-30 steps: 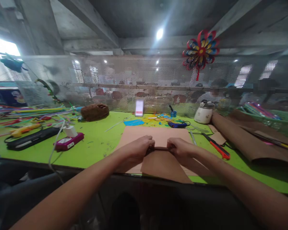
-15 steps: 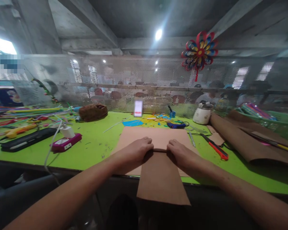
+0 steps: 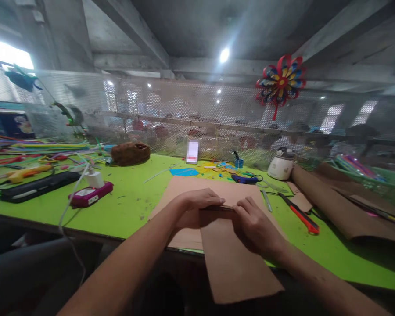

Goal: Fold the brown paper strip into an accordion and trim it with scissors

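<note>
A strip of brown kraft paper (image 3: pixel 235 259) runs from between my hands down over the table's front edge, its upper end folded over. My left hand (image 3: pixel 202 199) lies over the left end of the fold, fingers together and pressing on it. At the fold's right end, my right hand (image 3: pixel 253 217) grips the paper with bent fingers. Beneath both hands lies a wide sheet of pale brown board (image 3: pixel 181 188) on the green table. The fingertips under the fold are hidden.
A red utility knife (image 3: pixel 303 219), a silver pen (image 3: pixel 267 200) and a blue glue gun (image 3: pixel 245 179) lie on the right. A purple power strip (image 3: pixel 91 194) and a black case (image 3: pixel 39 186) are on the left. Rolled brown paper (image 3: pixel 335 210) lies far right.
My left hand has slid right and flattened over the fold. My right hand has turned and moved slightly down. The strip's loose end has swung to the right, and the view has shifted a little.
</note>
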The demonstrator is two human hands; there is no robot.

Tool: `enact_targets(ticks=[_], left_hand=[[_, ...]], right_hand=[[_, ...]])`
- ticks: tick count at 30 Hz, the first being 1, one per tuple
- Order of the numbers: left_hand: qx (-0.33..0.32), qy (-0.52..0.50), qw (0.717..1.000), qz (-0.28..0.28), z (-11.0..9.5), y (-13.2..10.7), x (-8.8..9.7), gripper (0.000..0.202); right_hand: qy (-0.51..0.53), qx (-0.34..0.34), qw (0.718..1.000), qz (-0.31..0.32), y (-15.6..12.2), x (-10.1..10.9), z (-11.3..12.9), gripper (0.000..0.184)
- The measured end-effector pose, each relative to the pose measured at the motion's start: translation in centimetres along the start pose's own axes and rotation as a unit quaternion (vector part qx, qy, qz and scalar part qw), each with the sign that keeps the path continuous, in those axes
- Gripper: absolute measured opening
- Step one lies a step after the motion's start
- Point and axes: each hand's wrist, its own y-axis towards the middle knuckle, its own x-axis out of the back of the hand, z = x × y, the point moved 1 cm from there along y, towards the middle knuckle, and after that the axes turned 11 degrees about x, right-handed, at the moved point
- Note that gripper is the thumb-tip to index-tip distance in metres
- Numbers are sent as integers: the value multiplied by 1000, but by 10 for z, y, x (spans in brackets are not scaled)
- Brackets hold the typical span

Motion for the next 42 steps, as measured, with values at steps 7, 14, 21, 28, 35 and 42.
enact_targets(ticks=[7,14,21,28,35,42], left_hand=[[-4,-48,999,15,6,2,-12,41],[-5,-37,999,14,-2,-1,-15,35],[-9,-9,1000,23,-1,2,-16,33],[-4,18,1000,7,2,3,-18,23],[-45,-13,999,8,5,4,-20,26],[-56,23,998,-33,12,9,-18,25]], right_hand=[[-18,-10,1000,-17,0,-4,-2,18],[-45,5,999,5,-1,-4,-3,18],[-58,9,998,19,-1,-5,-3,17],[-16,-2,1000,21,3,3,1,16],[146,-94,983,56,24,21,-25,18],[327,-104,921,183,36,5,-42,32]])
